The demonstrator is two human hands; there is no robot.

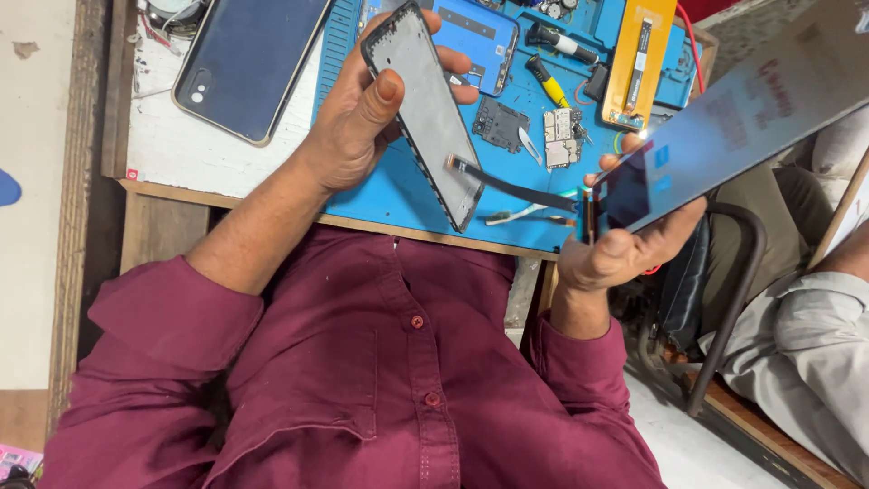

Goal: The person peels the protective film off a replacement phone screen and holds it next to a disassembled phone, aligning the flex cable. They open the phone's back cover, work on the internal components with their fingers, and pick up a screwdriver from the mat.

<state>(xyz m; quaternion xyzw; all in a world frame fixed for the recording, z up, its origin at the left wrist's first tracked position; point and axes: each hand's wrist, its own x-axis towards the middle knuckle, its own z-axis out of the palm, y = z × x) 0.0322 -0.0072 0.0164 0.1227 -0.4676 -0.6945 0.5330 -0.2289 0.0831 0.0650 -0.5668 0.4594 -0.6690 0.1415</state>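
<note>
My left hand [362, 113] grips a black phone frame [427, 113], held tilted above the blue work mat [398, 195], thumb on its inner face. A thin flex ribbon [511, 186] trails from the frame's lower edge toward the right. My right hand [620, 254] holds a glossy phone display panel [733, 122] by its lower end, off the table's right edge; the panel slants up to the right and reflects light.
On the mat lie a circuit board [561, 136], a dark chip board [500, 122], a yellow-handled tool [548, 83], a blue phone body [475, 32] and an orange panel [636, 59]. A dark phone back cover [249, 59] rests at left. Another person's sleeve [806, 335] is at right.
</note>
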